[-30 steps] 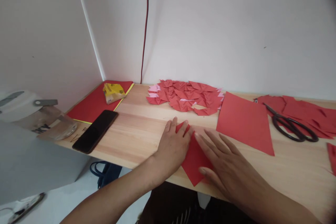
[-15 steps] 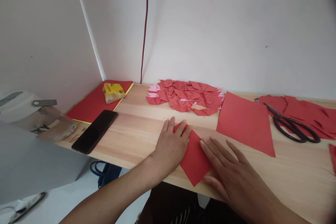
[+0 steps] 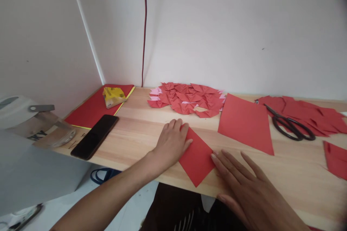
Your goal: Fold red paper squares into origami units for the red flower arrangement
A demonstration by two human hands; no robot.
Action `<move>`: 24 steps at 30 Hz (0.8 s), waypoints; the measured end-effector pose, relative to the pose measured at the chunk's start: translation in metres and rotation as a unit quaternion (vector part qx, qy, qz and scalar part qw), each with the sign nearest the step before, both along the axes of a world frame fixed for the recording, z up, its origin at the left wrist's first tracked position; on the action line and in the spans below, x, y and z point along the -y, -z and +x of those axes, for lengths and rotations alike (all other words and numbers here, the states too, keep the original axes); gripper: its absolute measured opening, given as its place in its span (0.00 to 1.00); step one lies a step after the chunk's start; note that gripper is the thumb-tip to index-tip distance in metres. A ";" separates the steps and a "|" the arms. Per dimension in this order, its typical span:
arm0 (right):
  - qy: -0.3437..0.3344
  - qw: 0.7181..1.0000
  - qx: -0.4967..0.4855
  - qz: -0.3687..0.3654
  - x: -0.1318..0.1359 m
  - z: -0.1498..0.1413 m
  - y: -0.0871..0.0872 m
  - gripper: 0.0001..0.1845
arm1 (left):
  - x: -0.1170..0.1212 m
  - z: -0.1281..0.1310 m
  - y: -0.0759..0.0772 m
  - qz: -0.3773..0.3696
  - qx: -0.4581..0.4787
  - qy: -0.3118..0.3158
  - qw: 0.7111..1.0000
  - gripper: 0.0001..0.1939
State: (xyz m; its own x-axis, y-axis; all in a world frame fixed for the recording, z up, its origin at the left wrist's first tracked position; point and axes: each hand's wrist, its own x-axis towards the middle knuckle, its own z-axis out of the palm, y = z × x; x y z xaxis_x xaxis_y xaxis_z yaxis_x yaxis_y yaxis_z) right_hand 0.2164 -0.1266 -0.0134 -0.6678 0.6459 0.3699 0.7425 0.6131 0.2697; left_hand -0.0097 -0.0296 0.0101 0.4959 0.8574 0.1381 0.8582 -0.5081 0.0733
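Note:
A red paper square (image 3: pixel 197 158) lies turned on its corner near the table's front edge. My left hand (image 3: pixel 171 139) grips its upper left edge, fingers bent at the far side and thumb resting on the paper. At the right corner, the fingertips of my right hand (image 3: pixel 241 177) touch the sheet; that hand is open, with fingers stretched out. Beyond it to the right is a larger red sheet (image 3: pixel 246 124), lying flat. Behind my hands spreads a cluster of folded red paper pieces (image 3: pixel 189 97), some showing pink.
Black-handled scissors (image 3: pixel 292 126) lie against a red paper pile (image 3: pixel 311 113) at right, near another red piece (image 3: pixel 336 158). A phone (image 3: pixel 94 137), a yellow packet (image 3: pixel 114 96) on red sheets (image 3: pixel 86 110), and a clear bottle (image 3: pixel 51 130) are at left. A wall stands behind.
My left hand has drawn in from lying spread over the paper to its left edge, thumb now on top. My right hand has shifted slightly down and right. The camera view has turned slightly right.

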 end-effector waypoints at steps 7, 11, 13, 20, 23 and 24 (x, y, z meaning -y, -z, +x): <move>0.008 0.999 -0.027 -0.024 -0.002 0.000 0.002 0.28 | -0.039 -0.002 -0.021 -0.116 0.028 -0.019 0.993 0.14; 0.007 0.998 -0.049 -0.038 -0.004 0.000 -0.001 0.26 | -0.042 -0.005 -0.012 -0.138 0.102 -0.002 0.985 0.08; 0.008 0.997 -0.060 -0.043 -0.006 0.001 -0.003 0.25 | -0.041 -0.006 -0.007 -0.142 0.127 -0.001 0.982 0.11; 0.002 0.995 -0.081 -0.058 -0.012 0.000 -0.009 0.20 | -0.047 -0.013 0.000 -0.155 0.172 -0.010 0.973 0.13; 0.005 0.995 -0.081 -0.061 -0.013 0.000 -0.009 0.21 | -0.050 -0.014 0.003 -0.152 0.180 -0.025 0.971 0.06; 0.005 0.995 -0.083 -0.061 -0.014 0.000 -0.009 0.21 | -0.050 -0.014 0.003 -0.149 0.178 -0.028 0.972 0.05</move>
State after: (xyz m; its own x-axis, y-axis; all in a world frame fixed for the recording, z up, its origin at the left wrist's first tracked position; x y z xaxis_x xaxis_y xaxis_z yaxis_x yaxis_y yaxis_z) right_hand 0.2164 -0.1128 -0.0043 -0.5979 0.6983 0.3935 0.7764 0.6266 0.0677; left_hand -0.0233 0.0202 0.0070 0.4143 0.9095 0.0333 0.7765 -0.3724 0.5083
